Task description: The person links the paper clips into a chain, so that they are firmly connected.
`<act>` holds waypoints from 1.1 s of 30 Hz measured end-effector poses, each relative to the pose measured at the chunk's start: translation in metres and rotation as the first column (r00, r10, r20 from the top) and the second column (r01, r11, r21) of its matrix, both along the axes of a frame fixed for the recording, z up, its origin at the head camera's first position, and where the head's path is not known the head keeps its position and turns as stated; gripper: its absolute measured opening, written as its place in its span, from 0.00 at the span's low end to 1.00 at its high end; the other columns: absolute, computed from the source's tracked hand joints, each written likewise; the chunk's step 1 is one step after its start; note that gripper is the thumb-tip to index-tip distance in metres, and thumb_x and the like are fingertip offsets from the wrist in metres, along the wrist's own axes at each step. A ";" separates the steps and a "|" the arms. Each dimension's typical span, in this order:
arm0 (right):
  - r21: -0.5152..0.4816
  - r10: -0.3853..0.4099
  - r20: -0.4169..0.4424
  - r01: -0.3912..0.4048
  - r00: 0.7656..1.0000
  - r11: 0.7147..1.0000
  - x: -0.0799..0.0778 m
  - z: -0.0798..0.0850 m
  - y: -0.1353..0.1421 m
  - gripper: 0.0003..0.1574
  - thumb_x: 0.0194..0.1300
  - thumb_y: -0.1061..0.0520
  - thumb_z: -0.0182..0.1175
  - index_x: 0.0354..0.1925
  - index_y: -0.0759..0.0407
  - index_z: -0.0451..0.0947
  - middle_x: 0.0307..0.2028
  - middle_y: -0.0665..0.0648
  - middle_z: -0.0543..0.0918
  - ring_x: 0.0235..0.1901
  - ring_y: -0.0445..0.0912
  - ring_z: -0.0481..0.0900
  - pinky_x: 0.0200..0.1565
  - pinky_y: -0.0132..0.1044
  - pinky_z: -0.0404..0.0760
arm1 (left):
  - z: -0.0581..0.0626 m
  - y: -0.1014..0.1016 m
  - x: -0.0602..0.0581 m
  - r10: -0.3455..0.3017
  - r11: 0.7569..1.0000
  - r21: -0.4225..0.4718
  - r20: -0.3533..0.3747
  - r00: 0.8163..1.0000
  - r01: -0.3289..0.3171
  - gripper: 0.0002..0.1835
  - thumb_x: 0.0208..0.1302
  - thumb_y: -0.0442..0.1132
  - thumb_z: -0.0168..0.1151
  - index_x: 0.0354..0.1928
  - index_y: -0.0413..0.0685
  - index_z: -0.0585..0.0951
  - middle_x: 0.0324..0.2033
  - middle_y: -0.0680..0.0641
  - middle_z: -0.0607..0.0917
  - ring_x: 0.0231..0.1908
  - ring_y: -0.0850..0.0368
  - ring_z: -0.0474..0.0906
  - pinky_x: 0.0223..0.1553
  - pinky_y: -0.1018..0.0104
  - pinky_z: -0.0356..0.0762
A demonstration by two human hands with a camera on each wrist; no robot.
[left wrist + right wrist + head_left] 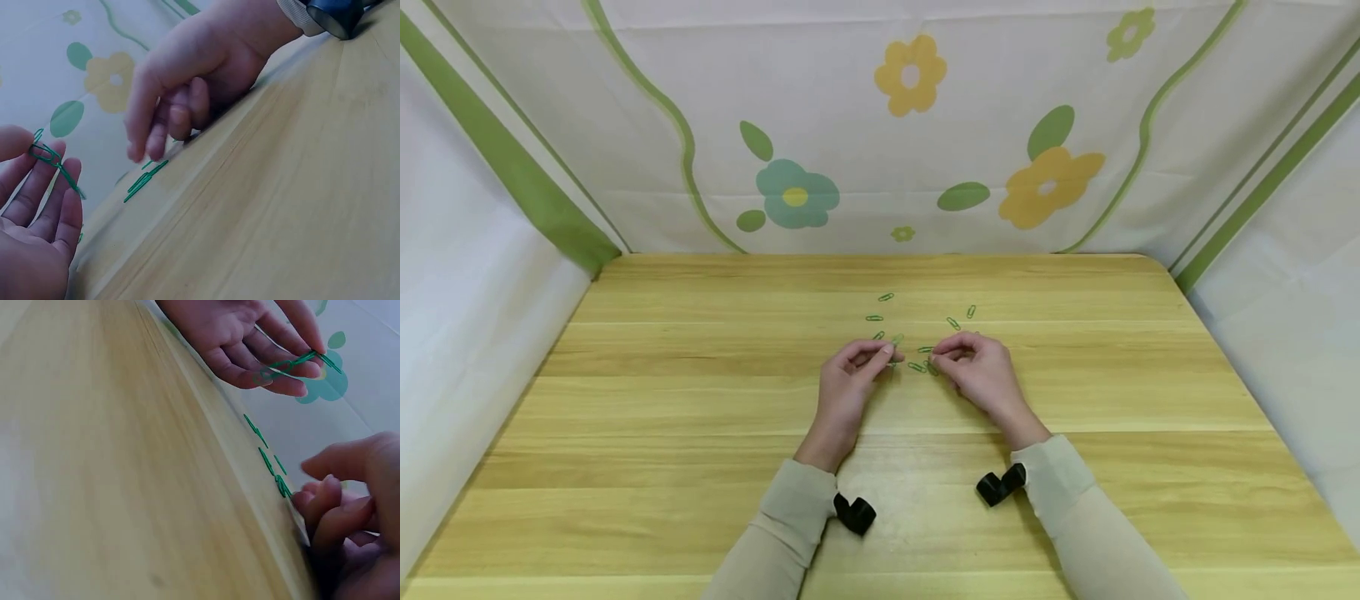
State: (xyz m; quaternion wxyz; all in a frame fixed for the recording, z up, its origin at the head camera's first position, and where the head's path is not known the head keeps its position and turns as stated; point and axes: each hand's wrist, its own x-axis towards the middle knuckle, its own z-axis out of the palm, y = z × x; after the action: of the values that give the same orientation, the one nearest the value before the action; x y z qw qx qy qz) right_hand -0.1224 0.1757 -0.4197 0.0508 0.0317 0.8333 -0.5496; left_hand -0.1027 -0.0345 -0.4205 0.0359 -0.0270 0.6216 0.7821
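Note:
My left hand [852, 379] pinches a short chain of linked green paper clips [53, 159] between thumb and fingertips, above the table. Part of the chain hangs across the other fingers in the left wrist view. My right hand [981, 375] is low over the table, fingers pointing down and partly bent. Its fingertips are just beside a few loose green paper clips [282, 485] on the wood. No clip shows between the right fingers, which stand slightly apart in the right wrist view. Another loose clip [917, 367] lies between the two hands.
More green clips are scattered beyond the hands, among them a far clip [886, 297] and a right-hand clip [972, 311]. The wooden table [662, 400] meets a white flowered cloth [865, 150] at its back edge. Black cameras [855, 514] sit at both wrists.

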 end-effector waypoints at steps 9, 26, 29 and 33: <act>0.324 0.186 -0.067 -0.155 0.980 0.933 0.003 0.008 0.001 0.06 0.66 0.54 0.75 0.36 0.54 0.89 0.28 0.52 0.88 0.25 0.42 0.80 0.32 0.33 0.79 | 0.000 0.000 -0.001 0.006 0.997 0.080 0.007 1.000 -0.007 0.09 0.75 0.37 0.70 0.50 0.39 0.88 0.40 0.45 0.93 0.42 0.54 0.92 0.55 0.60 0.89; 0.385 0.204 -0.050 -0.170 0.978 0.907 0.006 0.013 -0.004 0.04 0.68 0.56 0.72 0.38 0.56 0.88 0.30 0.51 0.87 0.27 0.42 0.79 0.33 0.34 0.79 | -0.002 0.002 -0.001 0.023 0.996 0.082 0.022 1.000 -0.024 0.07 0.76 0.34 0.68 0.49 0.38 0.87 0.36 0.45 0.91 0.36 0.52 0.89 0.44 0.62 0.90; 0.397 0.215 -0.052 -0.177 0.975 0.900 0.007 0.013 -0.006 0.03 0.69 0.58 0.72 0.37 0.56 0.89 0.29 0.51 0.87 0.27 0.42 0.79 0.33 0.35 0.79 | -0.002 0.002 -0.001 0.021 0.996 0.086 0.021 1.000 -0.023 0.07 0.75 0.33 0.68 0.49 0.37 0.87 0.38 0.41 0.91 0.40 0.49 0.89 0.44 0.62 0.91; 0.381 0.209 -0.048 -0.176 0.977 0.908 0.006 0.011 -0.004 0.05 0.69 0.56 0.71 0.37 0.57 0.88 0.28 0.51 0.86 0.26 0.42 0.78 0.32 0.33 0.78 | -0.002 0.002 -0.001 0.016 0.997 0.079 0.024 1.000 -0.018 0.07 0.76 0.33 0.68 0.49 0.37 0.87 0.38 0.39 0.91 0.39 0.50 0.89 0.44 0.62 0.91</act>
State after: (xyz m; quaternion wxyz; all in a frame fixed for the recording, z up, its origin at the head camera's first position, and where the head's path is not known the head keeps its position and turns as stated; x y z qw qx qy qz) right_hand -0.1161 0.1712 -0.4084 0.0614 -0.0658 0.9232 -0.3737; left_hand -0.1039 -0.0330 -0.4226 0.0376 -0.0403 0.5894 0.8059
